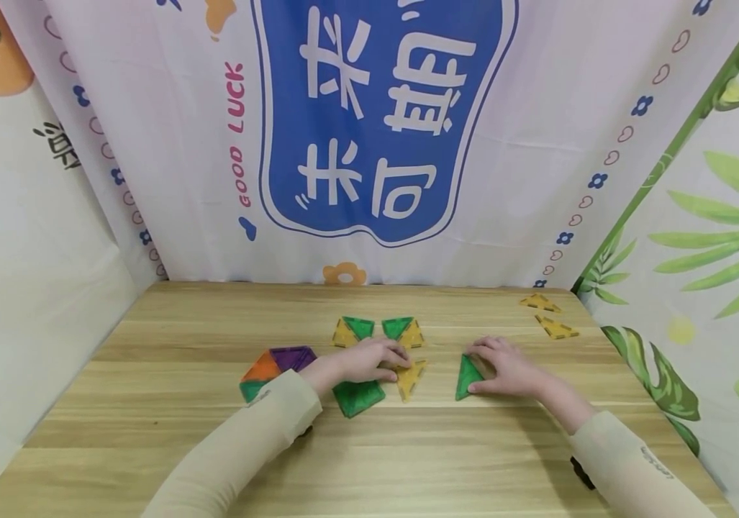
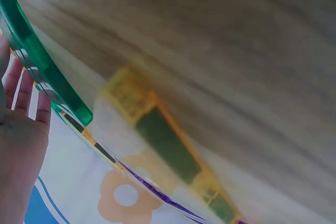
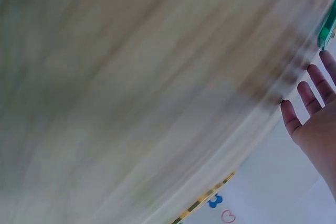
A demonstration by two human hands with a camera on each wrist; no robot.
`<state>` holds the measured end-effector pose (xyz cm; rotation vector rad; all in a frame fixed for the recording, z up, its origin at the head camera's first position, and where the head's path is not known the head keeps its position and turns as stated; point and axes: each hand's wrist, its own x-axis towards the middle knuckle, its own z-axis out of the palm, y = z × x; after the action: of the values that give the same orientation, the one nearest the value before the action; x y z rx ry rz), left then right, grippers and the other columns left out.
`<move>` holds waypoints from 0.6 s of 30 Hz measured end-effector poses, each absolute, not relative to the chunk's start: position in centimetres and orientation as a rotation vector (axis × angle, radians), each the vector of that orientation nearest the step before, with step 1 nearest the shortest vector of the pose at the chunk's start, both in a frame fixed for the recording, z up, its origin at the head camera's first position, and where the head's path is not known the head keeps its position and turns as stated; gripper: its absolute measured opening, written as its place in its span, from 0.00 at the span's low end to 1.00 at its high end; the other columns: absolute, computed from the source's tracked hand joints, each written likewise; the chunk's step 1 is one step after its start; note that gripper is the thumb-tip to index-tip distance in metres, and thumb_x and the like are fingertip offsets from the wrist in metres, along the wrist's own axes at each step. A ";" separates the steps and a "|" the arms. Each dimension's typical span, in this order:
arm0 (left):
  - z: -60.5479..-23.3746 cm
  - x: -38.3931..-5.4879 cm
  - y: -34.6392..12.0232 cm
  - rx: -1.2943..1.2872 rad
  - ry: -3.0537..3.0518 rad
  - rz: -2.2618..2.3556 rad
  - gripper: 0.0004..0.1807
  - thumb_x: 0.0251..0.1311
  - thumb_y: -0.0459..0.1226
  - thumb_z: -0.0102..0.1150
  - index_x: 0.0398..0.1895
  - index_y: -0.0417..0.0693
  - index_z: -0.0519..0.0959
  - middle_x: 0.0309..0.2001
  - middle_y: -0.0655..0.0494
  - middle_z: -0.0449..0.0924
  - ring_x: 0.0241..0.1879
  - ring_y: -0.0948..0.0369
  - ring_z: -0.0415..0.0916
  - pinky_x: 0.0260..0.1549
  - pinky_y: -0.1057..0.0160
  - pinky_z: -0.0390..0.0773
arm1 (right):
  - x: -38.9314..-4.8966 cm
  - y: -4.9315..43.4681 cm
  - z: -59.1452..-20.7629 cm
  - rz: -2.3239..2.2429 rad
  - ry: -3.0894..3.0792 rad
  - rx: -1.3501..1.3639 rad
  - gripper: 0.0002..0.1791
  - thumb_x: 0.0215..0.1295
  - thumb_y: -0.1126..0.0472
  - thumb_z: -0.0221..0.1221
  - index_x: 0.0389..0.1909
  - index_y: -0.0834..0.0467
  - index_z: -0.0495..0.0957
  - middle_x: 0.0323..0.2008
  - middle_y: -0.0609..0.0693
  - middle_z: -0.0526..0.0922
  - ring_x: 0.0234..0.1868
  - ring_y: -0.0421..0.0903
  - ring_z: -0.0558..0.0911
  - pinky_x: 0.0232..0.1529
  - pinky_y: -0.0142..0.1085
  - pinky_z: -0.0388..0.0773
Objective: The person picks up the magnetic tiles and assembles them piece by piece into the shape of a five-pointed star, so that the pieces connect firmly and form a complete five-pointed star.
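In the head view, my left hand [image 1: 374, 360] pinches the left side of a yellow triangular magnetic tile [image 1: 411, 380], its fingertips covering that part. My right hand [image 1: 505, 368] holds a green triangular magnetic tile [image 1: 468, 377], with the thumb at its lower end and the fingers at its top. A gap of bare wood separates these two tiles. Just below the left hand lies a dark green tile shape [image 1: 359, 399], partly hidden by that hand. In the right wrist view, the right hand's fingers [image 3: 310, 98] spread beside a green edge [image 3: 326, 30].
Beyond the left hand lie two green-and-yellow pairs, one on the left [image 1: 352, 330] and one on the right [image 1: 404, 332]. A multicoloured tile shape [image 1: 264, 366] sits partly under the left forearm. Two yellow triangles [image 1: 557, 327] lie at the table's [image 1: 473, 460] back right; printed cloth hangs behind.
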<state>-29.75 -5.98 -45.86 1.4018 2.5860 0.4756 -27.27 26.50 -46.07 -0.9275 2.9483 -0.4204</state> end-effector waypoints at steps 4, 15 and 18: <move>-46.0 -29.7 -5.7 1.394 2.625 0.448 0.20 0.62 0.43 0.58 0.57 0.55 0.77 0.58 0.59 0.74 0.60 0.58 0.66 0.62 0.54 0.63 | -27.1 25.5 -46.1 -0.405 2.969 -0.961 0.40 0.49 0.33 0.64 0.57 0.55 0.74 0.58 0.57 0.73 0.60 0.59 0.69 0.57 0.60 0.65; -45.5 -29.2 -5.6 1.333 2.659 0.436 0.20 0.62 0.42 0.59 0.57 0.54 0.77 0.58 0.58 0.74 0.61 0.58 0.66 0.63 0.54 0.63 | -26.1 22.2 -46.5 -0.363 2.990 -0.923 0.41 0.46 0.28 0.61 0.55 0.52 0.74 0.59 0.55 0.73 0.61 0.58 0.68 0.58 0.62 0.62; -45.5 -29.1 -5.6 1.321 2.656 0.426 0.20 0.62 0.43 0.58 0.58 0.55 0.77 0.59 0.59 0.73 0.61 0.59 0.66 0.63 0.54 0.63 | -25.9 21.6 -46.4 -0.360 2.992 -0.900 0.41 0.45 0.27 0.61 0.54 0.51 0.75 0.58 0.54 0.73 0.61 0.57 0.69 0.57 0.62 0.65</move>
<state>-29.12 -5.56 -45.53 1.3206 2.6561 0.4258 -25.95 21.59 -46.45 -0.8998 2.9919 -0.3598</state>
